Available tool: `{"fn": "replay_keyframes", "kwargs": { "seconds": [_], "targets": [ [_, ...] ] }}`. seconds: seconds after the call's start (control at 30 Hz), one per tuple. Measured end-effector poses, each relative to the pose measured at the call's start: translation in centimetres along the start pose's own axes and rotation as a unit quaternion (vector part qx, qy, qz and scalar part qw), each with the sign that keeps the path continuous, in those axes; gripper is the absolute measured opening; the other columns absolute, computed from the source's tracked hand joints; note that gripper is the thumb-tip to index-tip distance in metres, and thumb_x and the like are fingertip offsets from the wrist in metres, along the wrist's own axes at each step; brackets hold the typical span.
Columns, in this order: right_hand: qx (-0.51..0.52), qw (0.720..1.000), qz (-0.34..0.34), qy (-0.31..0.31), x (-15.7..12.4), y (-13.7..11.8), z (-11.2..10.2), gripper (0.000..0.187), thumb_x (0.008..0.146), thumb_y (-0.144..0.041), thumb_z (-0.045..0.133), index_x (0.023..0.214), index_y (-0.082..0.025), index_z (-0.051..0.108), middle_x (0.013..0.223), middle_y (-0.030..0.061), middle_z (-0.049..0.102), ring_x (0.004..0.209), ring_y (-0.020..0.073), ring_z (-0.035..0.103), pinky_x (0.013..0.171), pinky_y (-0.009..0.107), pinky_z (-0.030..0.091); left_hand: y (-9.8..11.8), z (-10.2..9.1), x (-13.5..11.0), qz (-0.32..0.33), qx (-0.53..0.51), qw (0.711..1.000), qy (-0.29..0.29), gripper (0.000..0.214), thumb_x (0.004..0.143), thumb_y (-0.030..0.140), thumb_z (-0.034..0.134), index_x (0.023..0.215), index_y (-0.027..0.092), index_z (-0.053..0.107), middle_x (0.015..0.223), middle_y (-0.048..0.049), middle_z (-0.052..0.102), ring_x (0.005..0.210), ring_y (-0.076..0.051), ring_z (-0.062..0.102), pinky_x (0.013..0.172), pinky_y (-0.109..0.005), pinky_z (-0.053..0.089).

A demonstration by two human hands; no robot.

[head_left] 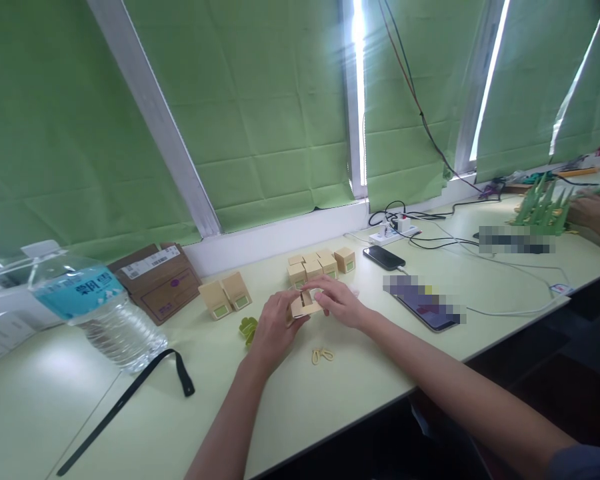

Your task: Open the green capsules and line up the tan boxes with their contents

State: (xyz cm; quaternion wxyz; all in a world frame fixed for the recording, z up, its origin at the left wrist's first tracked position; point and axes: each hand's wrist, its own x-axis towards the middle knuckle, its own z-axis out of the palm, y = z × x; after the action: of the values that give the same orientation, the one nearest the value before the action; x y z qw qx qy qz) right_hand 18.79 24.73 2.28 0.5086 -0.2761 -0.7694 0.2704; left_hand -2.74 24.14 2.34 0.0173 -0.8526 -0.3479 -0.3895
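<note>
Between my two hands is a small kraft cardboard box (305,308) with its flaps up, held a little above the table. My left hand (276,327) grips its left side, thumb along the near lower edge. My right hand (341,301) has its fingers closed at the box's right side and top; the fingertips partly cover it. Beside my left hand lies a green clover-shaped piece (248,328). A small loop of pale yellow cord (323,356) rests on the table in front of the box. Whatever is inside the box is hidden.
Several closed kraft boxes (313,269) stand behind my hands, with two flat box pieces (225,297) to the left. A water bottle (100,307), black strap (130,393) and brown carton (155,280) are farther left. Phones (384,257), cables and another person's hand (597,210) are on the right.
</note>
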Motion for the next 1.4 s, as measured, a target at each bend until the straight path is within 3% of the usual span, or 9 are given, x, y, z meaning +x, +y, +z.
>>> {"fn": "replay_keyframes", "kwargs": {
  "seconds": [0.13, 0.3, 0.43, 0.6, 0.83, 1.1, 1.27, 1.4],
  "targets": [
    [0.009, 0.999, 0.019, -0.038, -0.06, 0.11, 0.04, 0.034, 0.101, -0.046, 0.043, 0.121, -0.026, 0.063, 0.121, 0.0087, 0.056, 0.064, 0.0089, 0.056, 0.054, 0.024, 0.053, -0.23, 0.19, -0.18, -0.003, 0.007, 1.000, -0.001, 0.048, 0.088, 0.029, 0.070, 0.129, 0.029, 0.046, 0.117, -0.0071, 0.062, 0.109, -0.025, 0.060, 0.092, -0.042, 0.049],
    [0.015, 0.999, 0.027, -0.028, -0.02, 0.21, 0.04, 0.030, 0.101, -0.046, 0.045, 0.111, -0.022, 0.060, 0.116, 0.0069, 0.056, 0.056, 0.0056, 0.054, 0.054, 0.024, 0.051, -0.19, 0.26, -0.38, -0.032, 0.022, 0.999, -0.005, 0.045, 0.088, 0.031, 0.069, 0.126, 0.028, 0.044, 0.119, -0.0065, 0.061, 0.108, -0.024, 0.061, 0.090, -0.040, 0.050],
    [0.022, 0.999, 0.024, -0.022, 0.01, 0.17, 0.17, 0.025, 0.099, -0.042, 0.048, 0.104, -0.020, 0.058, 0.112, 0.0065, 0.057, 0.063, 0.0078, 0.054, 0.054, 0.023, 0.051, -0.35, 0.38, -0.50, -0.047, 0.016, 0.999, -0.016, 0.047, 0.087, 0.029, 0.069, 0.125, 0.029, 0.040, 0.121, -0.0059, 0.060, 0.108, -0.024, 0.061, 0.089, -0.041, 0.049],
    [-0.004, 1.000, 0.005, -0.012, 0.14, 0.11, 0.22, 0.017, 0.098, -0.035, 0.051, 0.094, -0.019, 0.058, 0.108, 0.0070, 0.060, 0.080, 0.0133, 0.057, 0.059, 0.022, 0.050, -0.61, 0.57, -0.54, -0.037, 0.005, 0.999, -0.017, 0.050, 0.086, 0.030, 0.071, 0.124, 0.028, 0.039, 0.123, -0.0074, 0.060, 0.108, -0.025, 0.061, 0.091, -0.043, 0.048],
    [-0.043, 0.999, 0.008, -0.018, 0.30, 0.04, 0.21, 0.014, 0.092, -0.026, 0.059, 0.080, -0.018, 0.059, 0.108, 0.0054, 0.062, 0.066, 0.0087, 0.054, 0.061, 0.023, 0.050, -0.31, 0.40, -0.30, 0.007, 0.022, 1.000, -0.016, 0.046, 0.083, 0.015, 0.067, 0.120, 0.027, 0.042, 0.121, -0.0079, 0.060, 0.108, -0.025, 0.060, 0.090, -0.042, 0.048],
    [-0.053, 0.999, 0.005, -0.010, 0.23, 0.11, 0.34, 0.010, 0.087, -0.024, 0.063, 0.095, -0.021, 0.070, 0.112, 0.0062, 0.064, 0.057, 0.0058, 0.052, 0.056, 0.023, 0.053, -0.54, 0.29, -0.23, 0.012, 0.037, 0.999, -0.009, 0.043, 0.082, 0.013, 0.066, 0.117, 0.027, 0.044, 0.117, -0.0067, 0.062, 0.103, -0.024, 0.061, 0.089, -0.041, 0.049],
    [-0.080, 0.996, -0.008, -0.034, 0.11, 0.41, 0.26, 0.008, 0.083, -0.023, 0.071, 0.091, -0.021, 0.074, 0.115, 0.0072, 0.064, 0.063, 0.0081, 0.059, 0.060, 0.026, 0.056, -0.11, -0.04, -0.09, 0.010, 0.042, 0.999, -0.015, 0.039, 0.084, 0.016, 0.065, 0.116, 0.027, 0.047, 0.115, -0.0062, 0.063, 0.102, -0.024, 0.061, 0.087, -0.040, 0.048],
    [-0.113, 0.992, -0.001, -0.053, 0.07, 0.49, 0.26, 0.010, 0.082, -0.025, 0.075, 0.092, -0.022, 0.075, 0.117, 0.0065, 0.065, 0.055, 0.0062, 0.056, 0.064, 0.030, 0.058, -0.02, -0.24, -0.06, 0.012, 0.046, 0.999, -0.022, 0.039, 0.083, 0.014, 0.065, 0.116, 0.028, 0.049, 0.113, -0.0061, 0.064, 0.101, -0.024, 0.061, 0.086, -0.039, 0.048]
  ]
}}
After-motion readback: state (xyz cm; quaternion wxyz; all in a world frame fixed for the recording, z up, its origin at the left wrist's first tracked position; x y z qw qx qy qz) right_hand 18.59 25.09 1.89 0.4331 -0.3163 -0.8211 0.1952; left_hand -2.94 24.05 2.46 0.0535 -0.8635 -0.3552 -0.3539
